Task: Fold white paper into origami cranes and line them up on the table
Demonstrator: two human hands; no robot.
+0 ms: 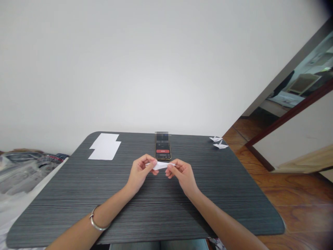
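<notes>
- Centrally, a folded white paper (162,165) is held up between both hands, over the middle of the table (156,208) and just on the near side of the phone
- The left hand (139,172) pinches the paper's left end, thumb on the near side and the other fingers curled in behind and below
- The right hand (183,173) has the right end in a similar narrow pinch between thumb and forefinger, its other fingers bent inward
- Between the two grips the white middle of the paper shows, wider there and thin toward the tips; the finer creases are too small to tell
- Beyond the hands is the phone (163,151), its dark screen lit with a red bar; its far part is blurred out, and I cannot tell whether it lies flat or leans
- At the far left of the table lie two plain white sheets (105,149), staggered, one nearer than the other
- At the far right corner sit two white cranes (220,146), close together, wings spread
- A silver bangle (97,227) circles the left forearm
- Behind the table rises a pale wall (156,69); on the left is a heap of clear plastic (18,177), on the right a brown wooden floor (299,201)
</notes>
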